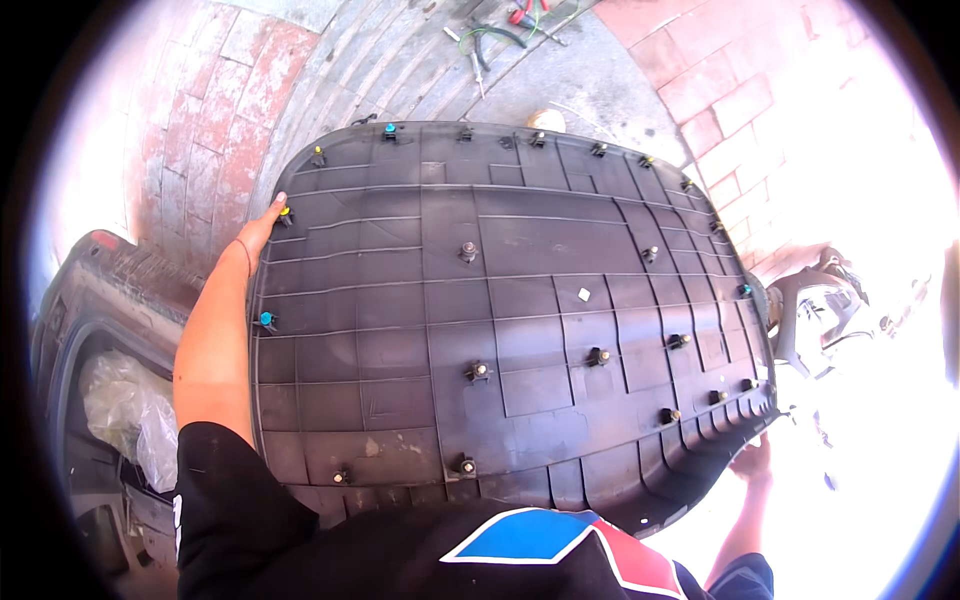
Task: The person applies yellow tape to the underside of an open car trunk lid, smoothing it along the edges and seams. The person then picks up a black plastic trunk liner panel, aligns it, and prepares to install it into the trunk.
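Note:
A large dark plastic car trim panel (540,240) spans the space before me, its ribbed back facing up. Along its rim and across its middle sit several fastening clips, among them a blue clip (267,320) and a yellow clip (286,212). My left hand (262,230) grips the panel's left edge near its far corner, thumb against the rim and the other fingers hidden beneath. At the near right edge, my right hand (754,462) holds the panel from below, its fingers mostly hidden by it.
On the left stands an open dark vehicle part (85,290) with a clear plastic bag (130,410) inside. Beyond the panel, tools and wires (490,45) lie on the grey ground. Black plastic parts (815,310) rest at the right on brick paving (720,100).

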